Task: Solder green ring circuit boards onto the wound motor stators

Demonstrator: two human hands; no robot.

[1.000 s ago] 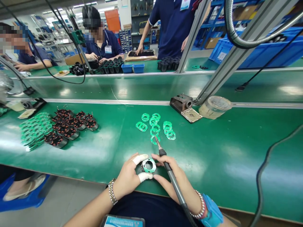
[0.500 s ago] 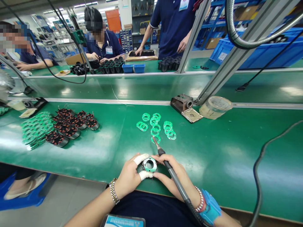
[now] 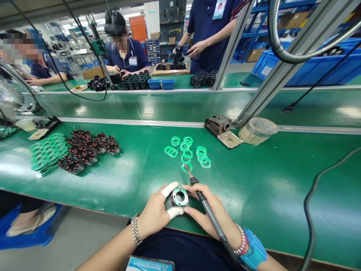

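Taking the held part as the dial's centre, a stack of green boards [image 3: 47, 154] lies at ten o'clock, with wound cores [image 3: 87, 148] just to its right. The left hand [image 3: 153, 215] comes in from eight o'clock, its white-covered finger and thumb closed on the part's rim at about eleven and seven. That part, a core topped by a ring board [image 3: 180, 203], sits near the bench's front edge; it is probably small but dense, with a stiff, rather smooth rim, while the board's face and any fine wire ends look the fragile places, so the outer side wall seems the best hold. Loose ring boards [image 3: 187, 150] lie at twelve o'clock, likely light and thin, best lifted by their edges. The soldering iron [image 3: 210, 213] points there, its metal tip best left untouched. The right hand [image 3: 222, 217] grips its handle, fingertips at the part's one and five; how firmly they press, I cannot tell.
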